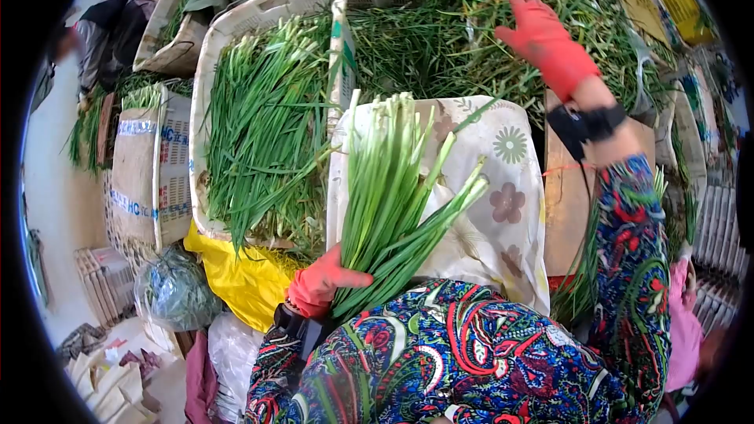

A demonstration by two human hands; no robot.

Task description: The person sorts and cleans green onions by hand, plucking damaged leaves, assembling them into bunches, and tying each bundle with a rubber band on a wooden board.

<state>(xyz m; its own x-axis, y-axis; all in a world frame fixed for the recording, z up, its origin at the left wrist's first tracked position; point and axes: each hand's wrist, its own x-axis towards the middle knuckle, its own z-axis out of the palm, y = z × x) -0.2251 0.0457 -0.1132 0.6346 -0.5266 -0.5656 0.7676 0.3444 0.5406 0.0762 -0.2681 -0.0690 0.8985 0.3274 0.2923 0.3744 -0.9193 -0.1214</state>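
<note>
My left hand (320, 279), in a red rubber glove, is closed round the leafy end of a bunch of garlic chives (385, 180). The pale cut ends point away from me, and a few stalks splay to the right. Beneath the bunch lies a white cloth with a flower print (514, 169), spread in front of my body. My right hand (546, 39), also red-gloved, is raised at the upper right with thumb and fingers apart, holding nothing. Behind it is a heap of loose green leaves and stalks (424, 47).
A white plastic crate (196, 188) full of chives stands left of the cloth. A second crate wrapped in sacking (135, 165) is further left, near a yellow bag (239, 275) and a stuffed clear bag (177, 290). Another person (118, 31) is at the far left.
</note>
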